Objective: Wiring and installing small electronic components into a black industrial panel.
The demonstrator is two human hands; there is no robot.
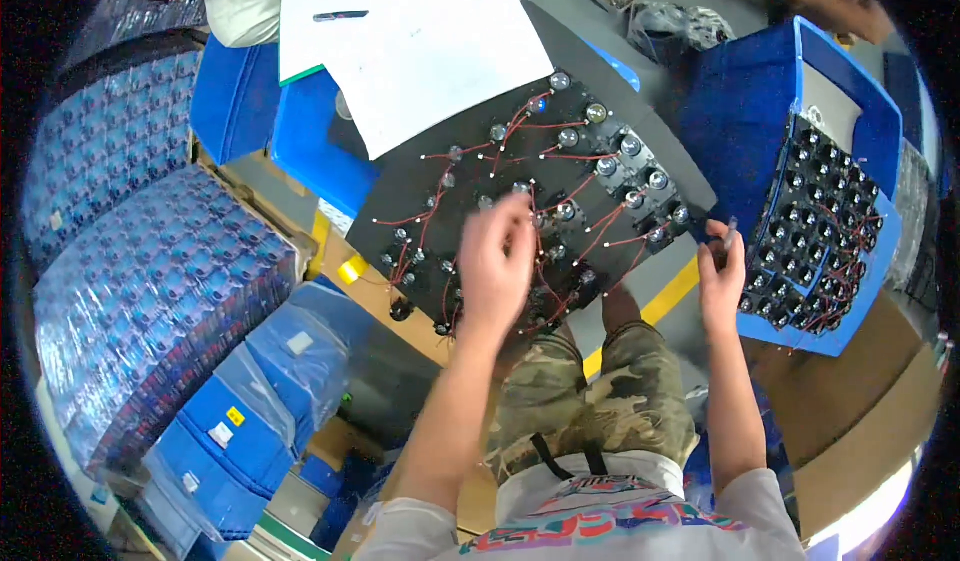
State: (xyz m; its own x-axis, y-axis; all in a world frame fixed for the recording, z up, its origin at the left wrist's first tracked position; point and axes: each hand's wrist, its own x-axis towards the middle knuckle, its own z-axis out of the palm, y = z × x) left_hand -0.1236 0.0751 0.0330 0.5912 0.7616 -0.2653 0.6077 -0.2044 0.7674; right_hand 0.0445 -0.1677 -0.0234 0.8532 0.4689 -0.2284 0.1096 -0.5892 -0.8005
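Observation:
A black board (400,176) bears several small round black units with clear domes (568,138) and thin red wires (608,219). Over the board's middle is my left hand (497,266), its fingers curled in close to one domed unit (521,191). What those fingers grip, if anything, is hidden. Beyond the board's right edge, my right hand (722,276) pinches a small greyish stick-like piece (730,231) between thumb and fingers, upright and too small to name.
White sheets (430,51) with a dark pen (341,15) cover the board's far left. At right, a blue bin (800,61) adjoins a tray of wired units (815,231). Wrapped stacks (160,301) and blue crates (250,411) stand left. Other people (245,6) work at the far side.

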